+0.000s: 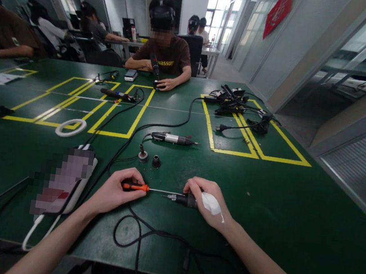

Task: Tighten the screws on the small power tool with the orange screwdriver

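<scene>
My left hand [114,192] grips the orange handle of a small screwdriver [135,187], whose thin shaft runs right into the tip of a black corded electric tool [181,199]. My right hand [208,202] holds that tool's body flat on the green table [281,214]; a white pad is taped on the back of this hand. The tool's black cable [142,233] loops toward me. Just beyond lie two small round metal parts [148,158] and a second electric screwdriver [172,138].
A blurred device on a white base [61,179] sits at my left with a white cable. A white ring [70,127] lies on yellow tape lines. Cables and plugs [235,106] pile at far right. A person across the table handles a similar tool; others sit at left.
</scene>
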